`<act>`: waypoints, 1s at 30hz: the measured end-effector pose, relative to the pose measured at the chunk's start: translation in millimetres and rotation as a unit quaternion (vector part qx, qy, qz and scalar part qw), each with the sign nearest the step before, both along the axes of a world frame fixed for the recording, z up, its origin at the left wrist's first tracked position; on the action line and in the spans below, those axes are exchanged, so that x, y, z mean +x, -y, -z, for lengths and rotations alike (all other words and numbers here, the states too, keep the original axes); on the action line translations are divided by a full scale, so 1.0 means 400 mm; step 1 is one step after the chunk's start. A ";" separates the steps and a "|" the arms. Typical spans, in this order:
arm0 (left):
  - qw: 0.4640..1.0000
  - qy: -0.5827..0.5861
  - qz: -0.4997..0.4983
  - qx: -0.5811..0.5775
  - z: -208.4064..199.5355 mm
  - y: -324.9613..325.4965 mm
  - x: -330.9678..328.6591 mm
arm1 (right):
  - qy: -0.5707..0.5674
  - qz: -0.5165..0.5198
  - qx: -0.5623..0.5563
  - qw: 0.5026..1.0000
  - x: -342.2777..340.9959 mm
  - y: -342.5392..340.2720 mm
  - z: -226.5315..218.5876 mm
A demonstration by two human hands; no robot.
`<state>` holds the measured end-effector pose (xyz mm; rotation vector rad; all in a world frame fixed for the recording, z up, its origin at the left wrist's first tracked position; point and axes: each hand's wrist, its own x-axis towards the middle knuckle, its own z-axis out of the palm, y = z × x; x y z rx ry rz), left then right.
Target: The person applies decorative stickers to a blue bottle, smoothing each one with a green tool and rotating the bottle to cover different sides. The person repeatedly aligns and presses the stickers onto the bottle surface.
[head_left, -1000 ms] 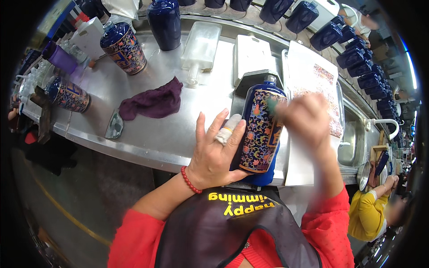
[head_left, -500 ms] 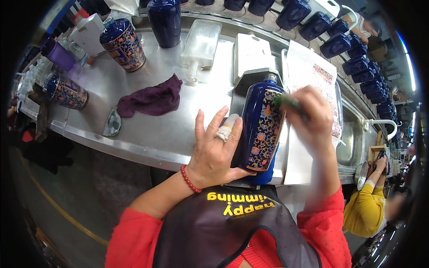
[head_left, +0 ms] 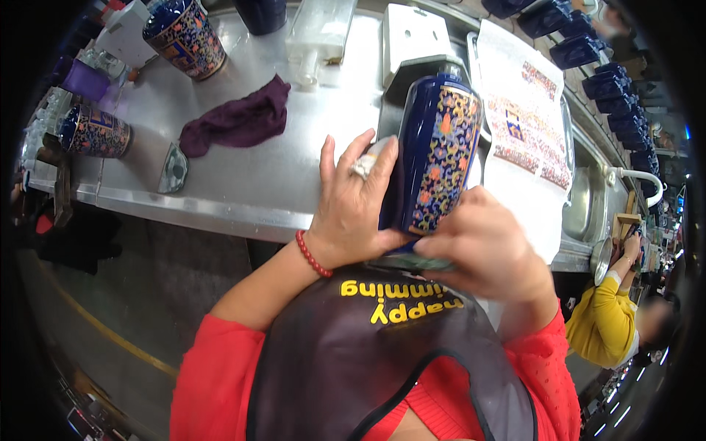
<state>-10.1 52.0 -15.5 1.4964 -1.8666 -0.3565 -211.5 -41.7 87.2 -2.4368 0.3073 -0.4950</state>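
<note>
A dark blue bottle [head_left: 412, 147] with a colourful floral decal panel [head_left: 445, 162] lies on its back, neck pointing away, in a dark cradle [head_left: 423, 67]. My left hand [head_left: 353, 198] rests against its left side, open, with fingers spread and the thumb at the base. A pale wrap covers one of its fingers. At the bottle's lower right end, my right hand [head_left: 489, 246] is closed and blurred by motion. It grips a greenish scraper [head_left: 434, 262], mostly hidden under the hand.
Left on the metal table lie a purple cloth [head_left: 239, 121] and a greenish plate [head_left: 173, 170], with decorated bottles [head_left: 187, 40] beyond. A decal sheet [head_left: 522, 125] lies right, before a sink [head_left: 588, 206]. A person in yellow [head_left: 603, 320] works farther right.
My right hand has moved from the bottle's upper right side down to its base with the scraper. My left hand stays against the bottle. The whole view has shifted.
</note>
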 end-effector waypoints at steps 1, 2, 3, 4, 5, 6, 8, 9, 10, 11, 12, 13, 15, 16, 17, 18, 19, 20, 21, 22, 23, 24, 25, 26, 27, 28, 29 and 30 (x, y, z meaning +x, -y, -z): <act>1.000 -0.015 -0.003 0.001 0.001 -0.010 -0.008 | 0.063 0.049 0.040 0.996 -0.016 -0.011 0.016; 1.000 -0.024 -0.001 -0.012 0.003 -0.019 -0.015 | 0.040 0.202 -0.040 0.978 -0.036 -0.025 0.030; 1.000 -0.025 0.001 -0.010 0.001 -0.029 -0.019 | -0.013 0.312 -0.153 0.938 -0.043 -0.044 0.045; 1.000 -0.023 0.003 -0.013 0.000 -0.035 -0.021 | 0.012 0.244 -0.156 0.957 -0.053 -0.063 0.057; 1.000 -0.018 0.002 -0.015 -0.004 -0.032 -0.018 | -0.009 0.194 -0.134 0.972 -0.061 -0.083 0.055; 1.000 -0.008 0.000 -0.015 -0.005 -0.031 -0.013 | -0.003 0.084 -0.104 0.991 -0.070 -0.102 0.053; 1.000 0.010 -0.005 -0.025 -0.022 -0.031 -0.009 | 0.038 0.119 0.109 0.986 -0.082 -0.127 0.040; 0.999 0.021 -0.009 -0.025 -0.030 -0.030 -0.008 | 0.115 0.199 0.219 0.948 -0.074 -0.131 0.053; 0.999 0.021 -0.015 -0.031 -0.037 -0.031 -0.008 | 0.104 0.387 0.339 0.851 -0.078 -0.145 0.049; 0.999 0.018 -0.015 -0.040 -0.041 -0.029 -0.006 | 0.140 0.417 0.442 0.782 -0.068 -0.143 0.070; 0.999 0.014 -0.017 -0.044 -0.046 -0.027 -0.007 | 0.163 0.416 0.451 0.773 -0.064 -0.148 0.081; 0.999 0.016 -0.015 -0.038 -0.049 -0.025 -0.005 | 0.174 0.417 0.475 0.755 -0.058 -0.151 0.097; 0.999 0.033 -0.017 -0.019 -0.057 -0.029 0.003 | 0.167 0.429 0.425 0.779 -0.048 -0.152 0.119; 0.999 0.045 -0.018 -0.006 -0.060 -0.032 0.005 | 0.142 0.435 0.398 0.796 -0.040 -0.151 0.124; 0.999 0.044 -0.018 -0.008 -0.061 -0.031 0.005 | 0.116 0.439 0.368 0.811 -0.034 -0.150 0.124; 0.999 0.043 -0.019 -0.013 -0.063 -0.032 0.005 | 0.101 0.443 0.330 0.827 -0.025 -0.147 0.120; 0.999 0.046 -0.018 -0.018 -0.064 -0.032 0.006 | 0.077 0.433 0.285 0.851 -0.015 -0.144 0.113; 0.998 0.046 -0.021 -0.022 -0.065 -0.033 0.006 | 0.053 0.423 0.240 0.872 -0.006 -0.140 0.101; 0.998 0.049 -0.020 -0.024 -0.064 -0.034 0.007 | 0.025 0.410 0.190 0.892 0.005 -0.136 0.090; 0.998 0.052 -0.019 -0.022 -0.063 -0.037 0.006 | -0.011 0.395 0.135 0.909 0.012 -0.132 0.077; 0.998 0.057 -0.020 -0.020 -0.061 -0.042 0.004 | -0.009 0.398 0.138 0.907 0.018 -0.126 0.067; 0.998 0.061 -0.020 -0.015 -0.054 -0.047 0.001 | -0.004 0.388 0.137 0.911 0.018 -0.120 0.059; 0.998 0.065 -0.017 -0.006 -0.050 -0.049 0.006 | -0.019 0.369 0.144 0.918 0.016 -0.113 0.053; 0.999 0.045 -0.011 -0.013 -0.037 -0.048 0.008 | 0.016 0.378 0.139 0.915 0.007 -0.106 0.051; 0.999 0.025 -0.006 -0.020 -0.026 -0.046 0.011 | 0.053 0.431 0.240 0.868 -0.005 -0.101 0.050; 1.000 0.004 -0.001 -0.027 -0.013 -0.045 0.017 | 0.087 0.437 0.255 0.858 -0.020 -0.099 0.054; 1.000 -0.011 0.007 -0.013 -0.002 -0.042 0.021 | 0.121 0.468 0.273 0.832 -0.036 -0.097 0.059; 1.000 -0.025 0.016 0.005 0.006 -0.040 0.026 | 0.129 0.467 0.215 0.848 -0.050 -0.099 0.067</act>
